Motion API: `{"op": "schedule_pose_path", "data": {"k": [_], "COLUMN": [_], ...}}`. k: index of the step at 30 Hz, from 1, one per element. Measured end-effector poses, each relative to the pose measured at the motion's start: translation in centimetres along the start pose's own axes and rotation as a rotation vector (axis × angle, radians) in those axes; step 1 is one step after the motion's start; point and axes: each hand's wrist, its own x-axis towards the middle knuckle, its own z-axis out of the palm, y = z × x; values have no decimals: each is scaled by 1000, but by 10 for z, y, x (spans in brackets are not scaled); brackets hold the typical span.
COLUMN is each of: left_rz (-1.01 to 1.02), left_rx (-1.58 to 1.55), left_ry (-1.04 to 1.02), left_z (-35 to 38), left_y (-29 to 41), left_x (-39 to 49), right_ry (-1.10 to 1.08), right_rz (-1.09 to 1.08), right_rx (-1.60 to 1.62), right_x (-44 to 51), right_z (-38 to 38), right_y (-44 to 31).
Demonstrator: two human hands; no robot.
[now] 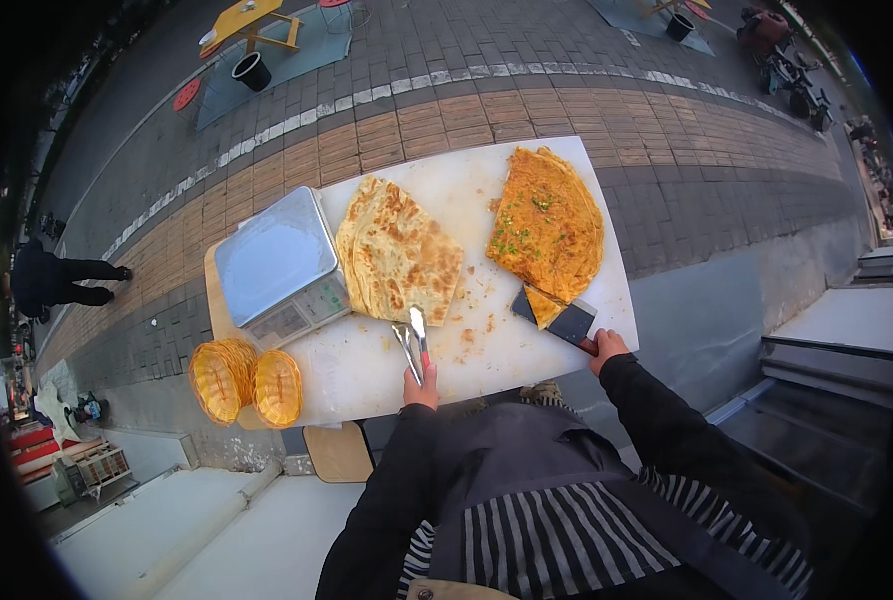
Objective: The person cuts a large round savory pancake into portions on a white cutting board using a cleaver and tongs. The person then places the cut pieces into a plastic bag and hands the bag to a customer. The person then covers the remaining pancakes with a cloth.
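My left hand (421,386) grips metal tongs (409,352) with a red handle part. Their tips are apart at the near edge of a pale, browned flatbread (397,255), with nothing visible between them. My right hand (609,346) holds a broad-bladed knife (572,324) by its handle. The dark blade lies nearly flat, and a small wedge of orange flatbread (543,307) rests on it. Just beyond the blade is the large orange flatbread (547,225), sprinkled with chopped greens. Both breads lie on a white cutting board (484,367) strewn with crumbs.
A weighing scale (277,259) with a metal platform stands left of the pale bread. Wicker baskets (277,390), some stacked, sit at the near left corner. Beyond the board runs a brick pavement (446,124) with a yellow table (240,22). A person (60,277) stands at far left.
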Motion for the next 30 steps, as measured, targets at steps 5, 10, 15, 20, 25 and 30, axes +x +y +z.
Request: {"op": "schedule_pose_path", "data": {"k": [5, 10, 15, 20, 25, 30], "left_rz": [-100, -153, -188, -234, -307, -289], "left_rx": [-278, -305, -213, -63, -212, -267], "left_ry": [-20, -201, -337, -291, -165, -195], "left_z": [26, 43, 54, 10, 28, 44], "left_y": [56, 68, 51, 13, 14, 61], "left_x": [31, 16, -9, -63, -61, 10], "right_ry": [-22, -46, -38, -49, -97, -146], "right_rz": [52, 55, 72, 50, 23, -21], "right_rx": [72, 88, 110, 158, 206, 269], "right_x": [-16, -32, -44, -50, -53, -64], "right_z": [-9, -13, -8, -2, -4, -5], "right_y": [-2, 6, 15, 28, 30, 12]}}
